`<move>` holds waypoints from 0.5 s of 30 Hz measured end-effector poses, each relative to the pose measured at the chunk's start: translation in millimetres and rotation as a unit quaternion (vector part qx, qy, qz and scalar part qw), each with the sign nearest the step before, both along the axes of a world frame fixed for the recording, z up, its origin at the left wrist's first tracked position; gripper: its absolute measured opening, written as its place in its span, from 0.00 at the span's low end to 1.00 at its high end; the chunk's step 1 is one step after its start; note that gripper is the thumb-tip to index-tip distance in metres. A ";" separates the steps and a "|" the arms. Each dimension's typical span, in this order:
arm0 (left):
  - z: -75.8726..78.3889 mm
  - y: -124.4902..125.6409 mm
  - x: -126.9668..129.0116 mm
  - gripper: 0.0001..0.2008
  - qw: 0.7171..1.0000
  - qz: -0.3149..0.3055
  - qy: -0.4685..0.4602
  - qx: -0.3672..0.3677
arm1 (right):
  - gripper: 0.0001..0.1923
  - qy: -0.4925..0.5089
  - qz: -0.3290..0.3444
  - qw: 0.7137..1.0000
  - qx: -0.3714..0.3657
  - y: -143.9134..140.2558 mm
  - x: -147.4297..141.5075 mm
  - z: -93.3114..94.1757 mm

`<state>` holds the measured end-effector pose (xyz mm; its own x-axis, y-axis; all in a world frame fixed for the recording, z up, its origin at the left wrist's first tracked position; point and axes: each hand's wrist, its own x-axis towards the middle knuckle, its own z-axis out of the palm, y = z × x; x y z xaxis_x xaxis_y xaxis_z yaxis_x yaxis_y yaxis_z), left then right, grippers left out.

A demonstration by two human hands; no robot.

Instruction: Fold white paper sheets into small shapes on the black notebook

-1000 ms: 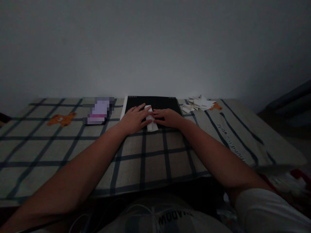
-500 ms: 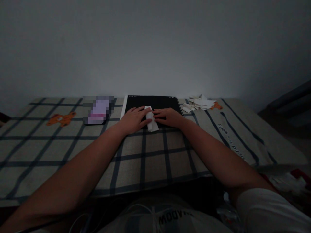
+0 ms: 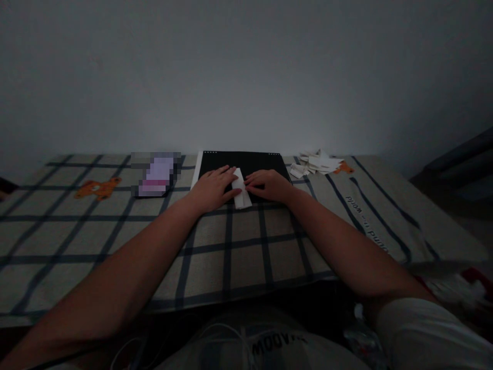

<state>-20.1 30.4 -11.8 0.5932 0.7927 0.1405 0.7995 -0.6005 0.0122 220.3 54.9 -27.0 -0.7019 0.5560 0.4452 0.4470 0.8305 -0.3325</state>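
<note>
A folded strip of white paper (image 3: 242, 192) lies on the black cover of a spiral-hole pad (image 3: 242, 159), its near end reaching past the pad's front edge. My left hand (image 3: 213, 189) rests flat on the pad to the left of the strip, fingers spread. Its thumb and fingertips press on the paper's left side. From the right, my right hand (image 3: 271, 186) touches the strip's right edge, with thumb and index fingertip brought together there in a pinch.
A phone with a blurred lit screen (image 3: 156, 174) lies left of the pad. Right of the pad is a loose pile of folded white paper pieces (image 3: 318, 163). A checked cloth (image 3: 246, 257) with bear prints covers the table, and a plain wall stands behind it.
My left fingers have slid a little left off the strip, baring more of its upper part. My right fingertips have shifted slightly right to its edge.
</note>
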 end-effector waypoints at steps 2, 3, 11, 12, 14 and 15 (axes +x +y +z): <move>-0.2 0.5 -0.7 0.28 1.000 0.001 0.003 0.002 | 0.09 0.005 0.006 1.000 0.000 -1.0 0.0 0.9; -0.1 0.6 -0.9 0.28 1.000 0.002 0.005 0.002 | 0.09 0.009 0.011 1.000 -0.001 -1.5 -0.1 1.2; 4.5 -2.0 1.6 0.31 1.000 0.012 0.019 -0.003 | 0.11 0.021 0.020 1.000 -0.003 -3.2 -0.7 1.1; 4.5 -1.9 1.4 0.31 1.000 0.012 0.020 -0.003 | 0.12 0.021 0.020 1.000 0.002 -3.4 -0.6 1.7; 3.4 -0.8 0.4 0.31 1.000 0.011 0.018 -0.005 | 0.14 0.017 0.015 1.000 0.012 -3.9 -0.1 3.4; 2.6 0.1 -0.4 0.30 1.000 0.011 0.017 -0.006 | 0.15 0.015 0.009 1.000 0.015 -4.2 0.4 4.4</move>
<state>-20.5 30.5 -9.2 0.5800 0.8070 0.1112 0.8125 -0.5828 -0.0079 220.7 50.7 -22.7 -0.6978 0.5297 0.4821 0.4229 0.8480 -0.3196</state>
